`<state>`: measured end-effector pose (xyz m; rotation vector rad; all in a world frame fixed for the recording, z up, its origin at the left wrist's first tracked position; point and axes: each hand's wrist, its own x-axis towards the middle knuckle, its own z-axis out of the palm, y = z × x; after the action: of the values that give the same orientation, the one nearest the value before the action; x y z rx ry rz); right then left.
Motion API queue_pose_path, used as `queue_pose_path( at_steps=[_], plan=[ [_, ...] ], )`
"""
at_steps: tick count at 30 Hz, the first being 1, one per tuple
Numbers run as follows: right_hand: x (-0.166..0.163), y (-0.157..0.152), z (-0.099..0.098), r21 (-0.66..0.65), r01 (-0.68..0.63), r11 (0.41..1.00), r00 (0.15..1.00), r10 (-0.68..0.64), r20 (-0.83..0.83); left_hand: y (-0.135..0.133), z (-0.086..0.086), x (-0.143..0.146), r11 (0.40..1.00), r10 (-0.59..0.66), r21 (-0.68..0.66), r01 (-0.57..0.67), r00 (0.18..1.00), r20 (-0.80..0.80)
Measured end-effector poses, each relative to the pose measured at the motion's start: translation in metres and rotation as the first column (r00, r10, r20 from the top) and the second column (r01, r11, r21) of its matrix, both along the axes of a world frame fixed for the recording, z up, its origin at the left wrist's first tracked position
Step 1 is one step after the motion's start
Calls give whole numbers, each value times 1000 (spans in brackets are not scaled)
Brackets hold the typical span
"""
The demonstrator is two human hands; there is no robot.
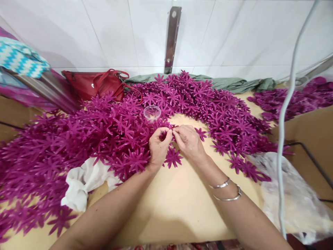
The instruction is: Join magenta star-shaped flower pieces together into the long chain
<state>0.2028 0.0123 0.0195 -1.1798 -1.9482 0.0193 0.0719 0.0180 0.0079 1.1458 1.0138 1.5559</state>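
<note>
My left hand (159, 144) and my right hand (189, 140) meet over the table, each closed in a pinch with the fingertips almost touching. A bit of purple shows around the fingertips, but what they hold is too small to make out. Just below the hands lies a single purple star-shaped flower piece (173, 158). Another purple piece (201, 134) pokes out beyond my right hand. A big heap of the same flower pieces (104, 132) spreads to the left of my left hand. Behind my hands, a small clear plastic cup (152, 113) sits on the heap's edge.
More flower pieces (229, 118) curve round the right side. A red handbag (83, 85) leans at the back wall. White cloth (80, 184) lies at left, a clear plastic bag (288, 198) at right. A grey cable (282, 128) hangs in front on the right.
</note>
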Motion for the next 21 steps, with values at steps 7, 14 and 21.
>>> queue_pose_path(
  at_steps=[7, 14, 21],
  plan=[
    [-2, -1, 2, -12, -6, 1000, 1000, 5, -22, 3, -2, 1, 999, 42, -30, -40, 997, 67],
    [-3, -2, 1, -11, -17, 1000, 1000, 16, -25, 6, -6, 0, 999, 45, -30, -44, 998, 34],
    [-5, -2, 2, -100, -22, 995, 992, 10, -122, 6, -6, 0, 999, 42, -36, -40, 998, 43]
  ],
)
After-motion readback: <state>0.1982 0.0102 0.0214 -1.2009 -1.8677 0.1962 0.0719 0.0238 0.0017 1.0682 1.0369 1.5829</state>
